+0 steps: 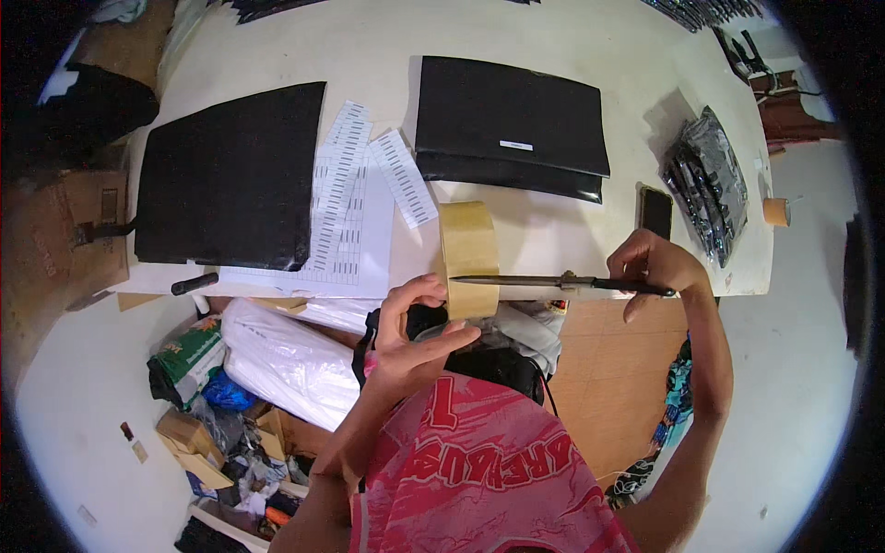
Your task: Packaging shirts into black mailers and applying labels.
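A wide roll of yellowish packing tape point(471, 241) stands on edge at the table's front edge. The curled fingers and thumb of my left hand point(417, 334) grip its near left side. My right hand point(661, 267) holds a pair of scissors point(604, 283) by the black handles. Their blades point left across the near part of the tape, seen edge-on, so I cannot tell whether they touch it. Beyond the tape lies a black plastic mailer bag point(512, 115) with a small white label. Strips of printed labels point(404, 177) rest left of the tape.
Another black bag point(226, 175) covers the table's left side, near a black-handled tool point(194, 284). At right are a phone point(655, 211), a stack of plastic-wrapped black packages point(708, 189) and a small tape roll point(776, 212). White plastic-wrapped bundles point(290, 359) lie below the table.
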`<state>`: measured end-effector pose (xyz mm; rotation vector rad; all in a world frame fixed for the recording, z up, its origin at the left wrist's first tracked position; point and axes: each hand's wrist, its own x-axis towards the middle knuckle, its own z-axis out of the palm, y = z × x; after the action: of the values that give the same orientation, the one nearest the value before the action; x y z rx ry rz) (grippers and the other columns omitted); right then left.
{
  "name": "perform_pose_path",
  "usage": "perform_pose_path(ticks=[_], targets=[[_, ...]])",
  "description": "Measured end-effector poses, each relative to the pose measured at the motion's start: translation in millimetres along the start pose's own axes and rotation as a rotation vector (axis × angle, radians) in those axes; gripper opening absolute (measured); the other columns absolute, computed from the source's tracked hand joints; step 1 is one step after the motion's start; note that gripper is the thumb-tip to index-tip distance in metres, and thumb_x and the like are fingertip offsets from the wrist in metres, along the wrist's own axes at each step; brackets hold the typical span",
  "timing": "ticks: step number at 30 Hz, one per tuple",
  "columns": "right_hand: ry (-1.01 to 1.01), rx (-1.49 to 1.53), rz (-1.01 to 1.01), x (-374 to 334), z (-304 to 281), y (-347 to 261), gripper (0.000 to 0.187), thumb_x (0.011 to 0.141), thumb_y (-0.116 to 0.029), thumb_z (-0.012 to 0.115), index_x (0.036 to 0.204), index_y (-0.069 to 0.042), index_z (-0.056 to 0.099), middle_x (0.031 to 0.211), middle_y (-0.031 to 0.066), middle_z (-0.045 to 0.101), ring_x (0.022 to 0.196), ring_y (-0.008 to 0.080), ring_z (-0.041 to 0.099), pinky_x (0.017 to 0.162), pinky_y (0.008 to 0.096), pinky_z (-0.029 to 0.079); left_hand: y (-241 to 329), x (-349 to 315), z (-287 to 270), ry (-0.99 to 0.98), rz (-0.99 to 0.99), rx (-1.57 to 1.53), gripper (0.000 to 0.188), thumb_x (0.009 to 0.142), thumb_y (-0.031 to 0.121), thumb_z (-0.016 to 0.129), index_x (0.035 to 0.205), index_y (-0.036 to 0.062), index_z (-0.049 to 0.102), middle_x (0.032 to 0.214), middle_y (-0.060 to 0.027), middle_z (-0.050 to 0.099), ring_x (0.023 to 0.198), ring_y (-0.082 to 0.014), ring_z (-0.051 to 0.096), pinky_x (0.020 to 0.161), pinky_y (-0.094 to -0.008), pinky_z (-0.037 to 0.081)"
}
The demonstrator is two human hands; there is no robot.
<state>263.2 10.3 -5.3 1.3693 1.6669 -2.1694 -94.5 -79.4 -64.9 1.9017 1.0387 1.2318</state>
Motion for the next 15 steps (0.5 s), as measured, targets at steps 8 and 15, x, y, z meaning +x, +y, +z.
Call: perform_pose_path(ticks=[8, 15], targets=[[0.061, -0.031, -0.116, -4, 30, 12, 0.037, 0.057, -0.012, 0.094, 0.070, 0.002, 0.062, 0.062, -0.0019, 0.056, 0.055, 0.0029, 0.043, 0.046, 0.0236, 0.031, -6, -6, 9, 0.099, -0.110, -0.067, 0.050, 0.072, -0.009, 0.075, 0.114, 0.0076, 0.055, 0.141, -0.0226, 0.031, 0.112, -0.0314, 0.056, 0.085, -0.0369, 0.053], [0.107, -0.083, -0.156, -29, 46, 27, 0.039, 0.055, -0.016, 0.095, 0.069, 0.001, 0.062, 0.060, -0.0021, 0.053, 0.053, 0.0044, 0.043, 0.045, 0.0241, 0.031, -13, -11, 10, 0.102, -0.073, -0.186, 0.072, 0.071, -0.007, 0.076, 0.131, 0.0140, 0.042, 0.143, -0.0237, 0.028, 0.113, -0.0314, 0.055, 0.086, -0.0383, 0.052]])
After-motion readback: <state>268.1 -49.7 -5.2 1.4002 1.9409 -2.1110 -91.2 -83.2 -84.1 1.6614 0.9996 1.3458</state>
